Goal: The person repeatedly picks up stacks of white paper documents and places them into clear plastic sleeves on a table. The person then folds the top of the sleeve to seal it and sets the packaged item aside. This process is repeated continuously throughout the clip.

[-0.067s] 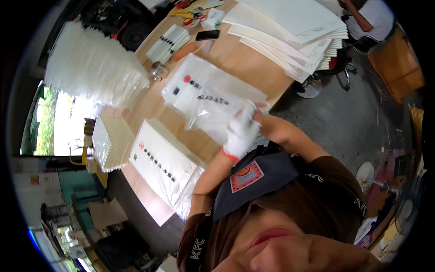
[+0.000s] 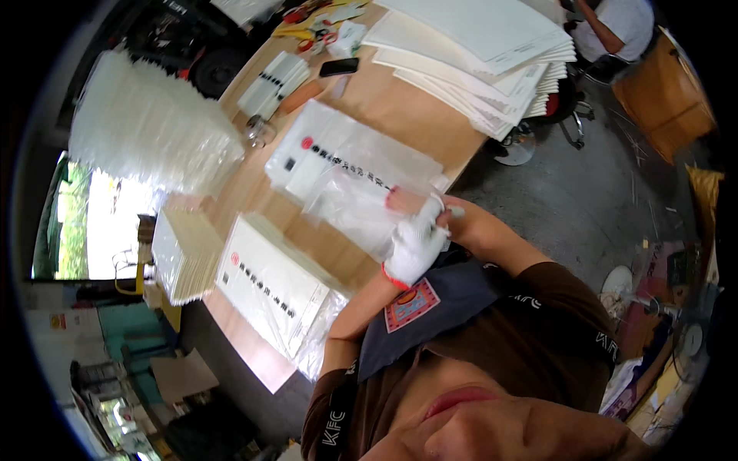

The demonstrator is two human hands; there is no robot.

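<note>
Your left hand (image 2: 415, 244), white-gloved, grip clenched on near edge of clear plastic bag (image 2: 361, 201). Bag lies on wooden surface (image 2: 384, 100), stretching toward 10 o'clock from grip. Your right hand (image 2: 461, 224), bare, touching glove at 3 o'clock; its grip: cannot tell.

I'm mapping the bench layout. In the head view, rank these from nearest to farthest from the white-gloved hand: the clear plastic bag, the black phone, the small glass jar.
1. Clear plastic bag: under the fingers of the white-gloved left hand, at the table's near edge.
2. Small glass jar: mid-table, beside the big stack of clear bags.
3. Black phone: far end, beside the stacked white sheets.
</note>
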